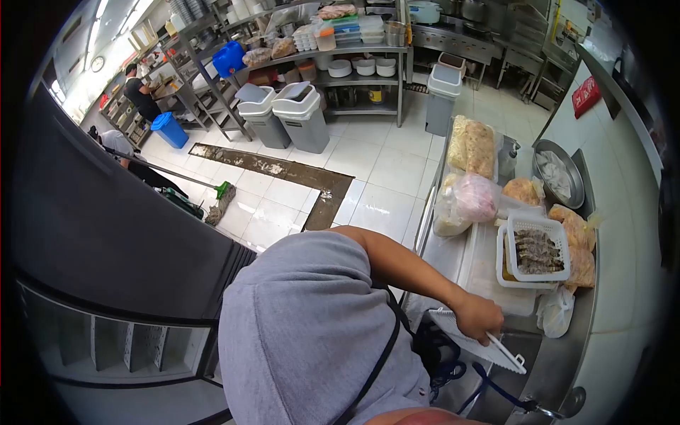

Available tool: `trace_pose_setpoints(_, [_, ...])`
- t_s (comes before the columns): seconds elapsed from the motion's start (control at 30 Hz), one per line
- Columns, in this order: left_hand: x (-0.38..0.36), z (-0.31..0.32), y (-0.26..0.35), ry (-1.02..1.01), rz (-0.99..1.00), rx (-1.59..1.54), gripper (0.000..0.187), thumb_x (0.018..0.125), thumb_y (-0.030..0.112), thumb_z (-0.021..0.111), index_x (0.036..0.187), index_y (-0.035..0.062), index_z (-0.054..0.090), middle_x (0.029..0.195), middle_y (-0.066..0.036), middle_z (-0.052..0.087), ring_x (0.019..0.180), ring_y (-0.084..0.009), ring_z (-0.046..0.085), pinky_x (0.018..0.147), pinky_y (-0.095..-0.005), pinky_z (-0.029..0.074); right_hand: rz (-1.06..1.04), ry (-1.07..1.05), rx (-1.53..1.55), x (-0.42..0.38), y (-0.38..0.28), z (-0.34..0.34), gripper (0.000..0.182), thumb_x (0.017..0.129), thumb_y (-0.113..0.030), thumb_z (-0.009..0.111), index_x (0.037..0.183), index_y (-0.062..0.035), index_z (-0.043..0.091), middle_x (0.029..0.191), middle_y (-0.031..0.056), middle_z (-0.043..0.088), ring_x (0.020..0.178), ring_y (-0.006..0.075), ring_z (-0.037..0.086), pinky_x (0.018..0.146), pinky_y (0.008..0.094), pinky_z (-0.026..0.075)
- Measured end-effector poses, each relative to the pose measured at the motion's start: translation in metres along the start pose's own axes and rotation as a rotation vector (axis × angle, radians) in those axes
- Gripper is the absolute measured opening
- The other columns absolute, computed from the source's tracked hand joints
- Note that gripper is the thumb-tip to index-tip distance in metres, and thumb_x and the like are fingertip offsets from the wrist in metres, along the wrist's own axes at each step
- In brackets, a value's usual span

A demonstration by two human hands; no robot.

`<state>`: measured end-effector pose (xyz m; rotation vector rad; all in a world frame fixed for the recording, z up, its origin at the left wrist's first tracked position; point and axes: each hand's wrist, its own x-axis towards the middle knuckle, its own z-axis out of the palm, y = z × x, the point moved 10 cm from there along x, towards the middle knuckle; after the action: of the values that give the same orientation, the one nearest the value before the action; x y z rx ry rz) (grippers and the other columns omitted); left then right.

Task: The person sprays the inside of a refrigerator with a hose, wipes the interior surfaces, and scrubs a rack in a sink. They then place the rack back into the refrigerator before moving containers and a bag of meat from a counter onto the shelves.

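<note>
My left hand [479, 316] is closed on the rim of a white plastic tray [464, 338] with a notched edge, tilted over the steel counter by my body. Part of the tray lies behind the hand. Just beyond it, a white perforated basket [520, 275] holds a row of grey shrimp [537, 251]. A knotted white plastic bag [556, 312] lies beside that basket. My right hand is out of view; a strip of skin shows at the bottom edge.
Bagged food [473, 145] and a metal bowl [558, 173] stand farther along the counter. A dark refrigerator [134, 234] is at left. A person mops with a green-headed mop [225, 191]; another stands farther back. Grey bins [301, 120] stand by shelves. A brown strip [276, 166] crosses the tiled floor.
</note>
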<state>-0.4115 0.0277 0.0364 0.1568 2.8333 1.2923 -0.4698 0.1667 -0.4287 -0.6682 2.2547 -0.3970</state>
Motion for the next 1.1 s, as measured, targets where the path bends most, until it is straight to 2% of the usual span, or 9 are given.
trace_pose_setpoints(0.2, [-0.011,-0.004,-0.003,0.082,0.218,-0.124,0.021,0.079,0.021,0.062,0.076,0.0,0.062,0.068,-0.021,0.059,0.065,-0.0373,0.058,0.059,-0.0437,0.045,0.015,0.079,0.121,-0.024,0.01,0.005,0.037,0.075,-0.027,0.056,0.098,0.0012,0.063,0.103,0.0238,0.06,0.098,0.0373,0.058,0.084,0.0443,0.046])
trace_pose_setpoints(0.27, [-0.008,-0.001,-0.013,-0.126,0.009,-0.426,0.019,0.083,0.018,0.06,0.087,-0.001,0.062,0.069,-0.019,0.06,0.063,-0.0318,0.06,0.06,-0.0394,0.046,0.19,0.228,0.217,-0.067,0.037,0.002,0.037,0.075,-0.027,0.056,0.097,0.0016,0.063,0.102,0.024,0.06,0.097,0.0376,0.058,0.084,0.0444,0.047])
trace_pose_setpoints(0.4, [-0.001,0.005,-0.019,-0.265,-0.147,-0.206,0.022,0.089,0.016,0.056,0.1,-0.0017,0.063,0.072,-0.012,0.063,0.064,-0.0148,0.055,0.064,-0.0295,0.045,0.625,0.485,0.197,-0.119,0.129,-0.012,0.038,0.074,-0.028,0.057,0.096,0.0024,0.063,0.099,0.0245,0.061,0.095,0.0382,0.059,0.083,0.0445,0.047])
trace_pose_setpoints(0.5, [-0.007,-0.005,-0.019,-0.133,-0.041,-0.279,0.019,0.089,0.017,0.056,0.091,-0.0007,0.063,0.059,-0.017,0.051,0.049,-0.0231,0.047,0.051,-0.0322,0.039,0.935,0.573,0.209,-0.116,0.21,-0.057,0.037,0.077,-0.026,0.055,0.1,0.0024,0.061,0.109,0.0221,0.059,0.104,0.0398,0.055,0.088,0.0473,0.044])
trace_pose_setpoints(0.57, [-0.01,-0.006,-0.022,-0.187,-0.058,-0.269,0.018,0.088,0.016,0.057,0.092,-0.0005,0.063,0.06,-0.017,0.052,0.05,-0.023,0.047,0.051,-0.0317,0.04,0.72,0.506,-0.106,-0.099,0.194,-0.145,0.023,0.074,-0.024,0.059,0.069,-0.0031,0.067,0.076,0.0145,0.067,0.079,0.0282,0.066,0.074,0.0412,0.051])
trace_pose_setpoints(0.63, [0.003,0.007,-0.019,-0.235,-0.082,-0.258,0.018,0.088,0.016,0.057,0.093,-0.0004,0.063,0.061,-0.016,0.053,0.051,-0.0229,0.048,0.052,-0.0311,0.04,0.798,1.23,0.393,-0.13,0.214,-0.231,0.022,0.072,-0.021,0.058,0.076,-0.0016,0.066,0.079,0.0182,0.065,0.08,0.0345,0.064,0.075,0.0414,0.049])
trace_pose_setpoints(0.67, [0.002,0.007,-0.022,-0.225,-0.073,-0.279,0.017,0.088,0.015,0.058,0.094,-0.0004,0.063,0.062,-0.016,0.053,0.052,-0.0231,0.048,0.052,-0.031,0.041,0.806,1.051,0.425,-0.103,0.245,-0.256,0.029,0.075,-0.022,0.053,0.09,0.0002,0.063,0.088,0.0216,0.064,0.086,0.0382,0.061,0.078,0.0419,0.048])
trace_pose_setpoints(0.77, [0.005,0.004,-0.031,-0.24,-0.067,-0.268,0.017,0.087,0.013,0.058,0.096,-0.0005,0.063,0.065,-0.017,0.055,0.053,-0.0234,0.05,0.053,-0.0313,0.041,0.648,1.541,0.503,-0.127,0.193,-0.35,0.038,0.075,-0.028,0.055,0.105,-0.0069,0.062,0.121,0.0235,0.049,0.109,0.041,0.05,0.092,0.0429,0.041])
trace_pose_setpoints(1.1, [0.027,-0.011,-0.048,-0.281,-0.103,-0.296,0.017,0.086,0.011,0.059,0.097,-0.0014,0.062,0.069,-0.018,0.059,0.056,-0.0301,0.056,0.054,-0.033,0.043,0.81,1.096,0.391,-0.105,0.239,-0.395,0.024,0.077,-0.021,0.057,0.092,-0.0037,0.066,0.094,0.0219,0.064,0.086,0.0361,0.064,0.076,0.0449,0.049])
